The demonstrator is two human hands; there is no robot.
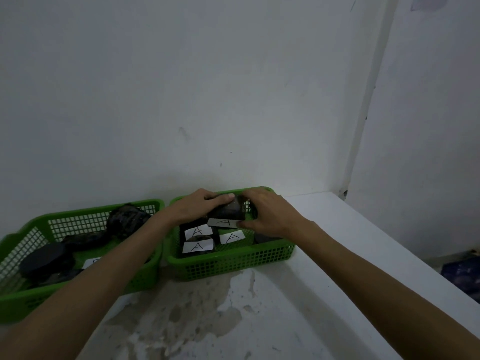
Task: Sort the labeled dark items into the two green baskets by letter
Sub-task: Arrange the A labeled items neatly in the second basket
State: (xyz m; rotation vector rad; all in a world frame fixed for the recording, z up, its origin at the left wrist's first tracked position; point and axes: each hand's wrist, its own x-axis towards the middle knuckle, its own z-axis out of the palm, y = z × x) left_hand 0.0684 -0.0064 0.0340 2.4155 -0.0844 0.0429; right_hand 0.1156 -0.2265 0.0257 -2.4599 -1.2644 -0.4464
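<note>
While both hands meet over the right green basket [231, 261], they grip one dark item [228, 210] between them: the left hand [197, 206] curls its fingers over the item's far left side and the right hand [267, 211] clasps it from the right, its thumb touching a white label [224, 222] marked A that hangs at the item's near edge. The held item sits above the rear half of that basket, at about the height of its rim. Beneath it, inside the same basket, lie more dark items bearing white labels, each with the letter A: one at the left [196, 232], one in front of it [198, 246] and one toward the middle [232, 237]. A further dark piece [265, 239] rests at the basket's right side, under the right wrist. Just beside it to the left stands the left green basket [85, 211], holding a round dark item [42, 259], a crumpled dark item [127, 220] against its rear wall, and a white label [92, 262] partly hidden by the left forearm, its letter unreadable. Both baskets rest on a white, stained counter [324, 242] against a pale wall [207, 87].
</note>
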